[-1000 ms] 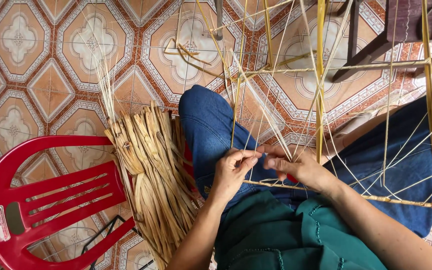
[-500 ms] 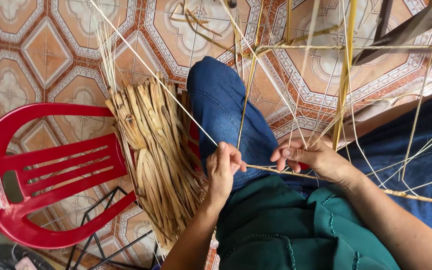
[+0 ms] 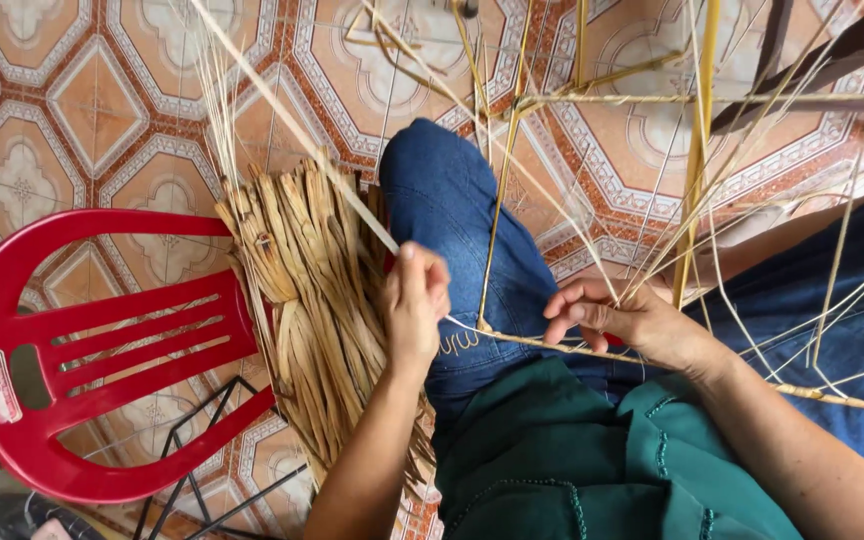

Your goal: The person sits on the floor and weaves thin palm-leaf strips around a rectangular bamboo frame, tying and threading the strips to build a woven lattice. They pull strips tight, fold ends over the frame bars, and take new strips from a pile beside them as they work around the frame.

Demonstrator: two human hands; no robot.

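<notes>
My left hand (image 3: 414, 305) is closed around a long pale cane strand (image 3: 292, 130) that runs from the fist up and to the left, out of the top of the view. My right hand (image 3: 620, 318) pinches the horizontal cane rod (image 3: 542, 342) of a stick frame across my lap, its fingers among thin upright strands. Yellow upright rods (image 3: 694, 160) of the frame rise just past this hand. Both hands rest above my blue-jeaned knee (image 3: 452, 200).
A bundle of dried flat straw strips (image 3: 317, 300) lies on a red plastic chair (image 3: 82, 350) at my left. A black wire stand (image 3: 212, 470) sits under it. Patterned floor tiles (image 3: 82, 90) lie beyond. Dark wooden furniture legs (image 3: 802, 60) stand at top right.
My left hand has drawn the pale strand away from my right hand, toward the left, and the strand now stretches taut up-left. My right hand stays at the frame rod.
</notes>
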